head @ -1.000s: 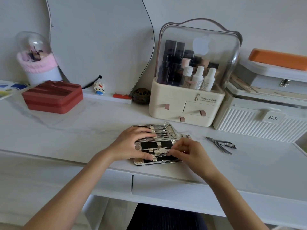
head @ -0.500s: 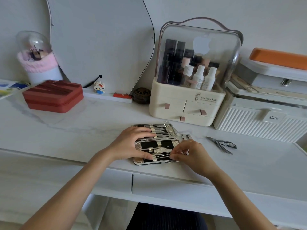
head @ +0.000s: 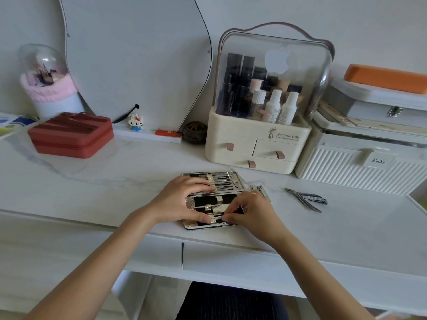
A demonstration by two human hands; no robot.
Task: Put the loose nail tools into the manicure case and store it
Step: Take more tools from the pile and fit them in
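The manicure case [head: 227, 181] lies open and flat near the white desk's front edge, black inside with metal tools under straps. My left hand [head: 182, 199] presses on the case's left side, thumb on the near half, fingers on the far half. My right hand [head: 249, 213] pinches a thin metal tool [head: 217, 219] at the near half's lower right, fingertips at a strap. Just right of the case a small nail clipper [head: 262, 190] lies loose, partly behind my right hand. Further right lie larger clippers and nippers [head: 308, 199].
A cream cosmetics organiser [head: 254, 144] with drawers stands directly behind the case. A white ribbed box [head: 360, 167] sits at the right, a red zip case [head: 71, 135] at the left, a mirror and small trinkets along the wall. A desk drawer seam [head: 182, 255] runs below.
My right hand has slid down and left along the near half of the case, working the thin tool toward the strap. My left hand and the case have stayed in place.
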